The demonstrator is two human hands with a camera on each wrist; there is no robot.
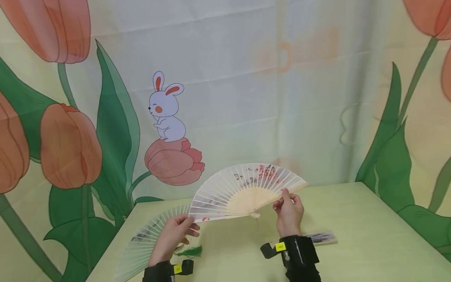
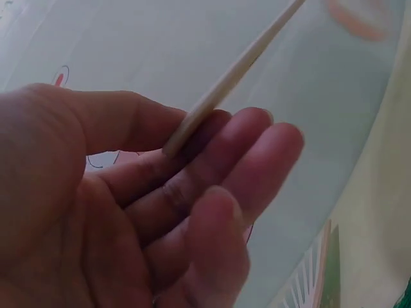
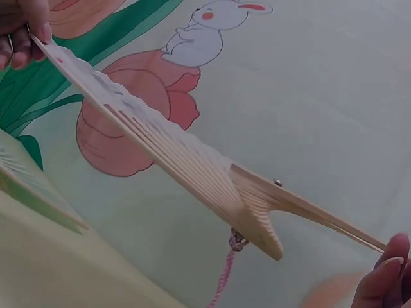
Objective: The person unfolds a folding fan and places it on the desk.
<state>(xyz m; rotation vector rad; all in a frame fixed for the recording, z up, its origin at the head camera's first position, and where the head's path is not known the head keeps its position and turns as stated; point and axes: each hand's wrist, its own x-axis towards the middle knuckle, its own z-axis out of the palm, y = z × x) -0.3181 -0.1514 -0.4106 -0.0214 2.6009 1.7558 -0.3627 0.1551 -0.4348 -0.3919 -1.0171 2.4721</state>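
Note:
A white folding fan [image 1: 243, 192] with red and grey blossom print is spread wide above the table. My left hand [image 1: 175, 234] pinches the tip of its left outer rib between thumb and fingers; in the left wrist view that rib [image 2: 225, 86] is seen edge-on. On the other side, my right hand [image 1: 290, 213] pinches the right outer rib. The right wrist view shows the fan's wooden ribs [image 3: 173, 167] and a pink cord [image 3: 223, 279] hanging from the pivot. Only the fingertips of my right hand [image 3: 384, 276] appear there.
A spread pale green folding fan [image 1: 141, 243] lies at the table's left, partly behind my left forearm. Its green tassel [image 1: 190, 251] lies beside it. A folded fan with a dark print [image 1: 322, 237] rests right of my right wrist. Behind the table [image 1: 366, 227] hangs a printed curtain [image 1: 239, 109].

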